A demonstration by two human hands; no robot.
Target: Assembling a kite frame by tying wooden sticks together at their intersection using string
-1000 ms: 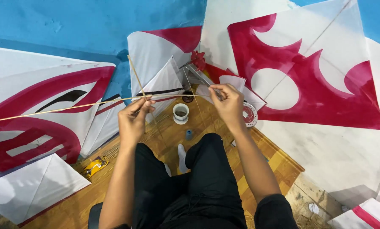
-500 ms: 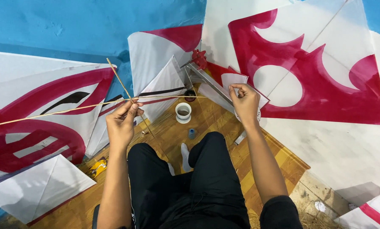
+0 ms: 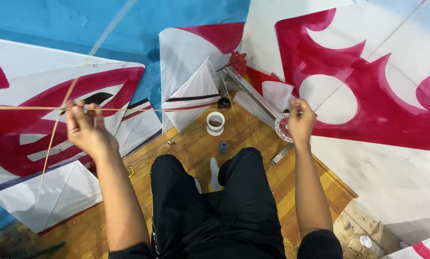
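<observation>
I sit on a wooden floor with my black-trousered legs (image 3: 215,206) stretched out in front of me. A long thin bamboo stick (image 3: 176,109) runs level across the view between my hands and goes on past the left one to the left edge. My left hand (image 3: 86,128) is closed on it at the left. There a second thin stick (image 3: 56,128) crosses it on a slant. My right hand (image 3: 301,120) pinches the long stick's other end at the right, just above a red-and-white reel (image 3: 280,128).
White and red paper kites lie all round: a big one (image 3: 368,86) on the right, others on the left (image 3: 27,144), and a folded one (image 3: 195,91) ahead. A white tape roll (image 3: 215,123), a small blue spool (image 3: 223,147) and a metal strip (image 3: 282,154) lie by my feet.
My hands have drawn far apart, the left going left and the right going right. The long stick now lies level between them, and the slanted stick has swung with my left hand.
</observation>
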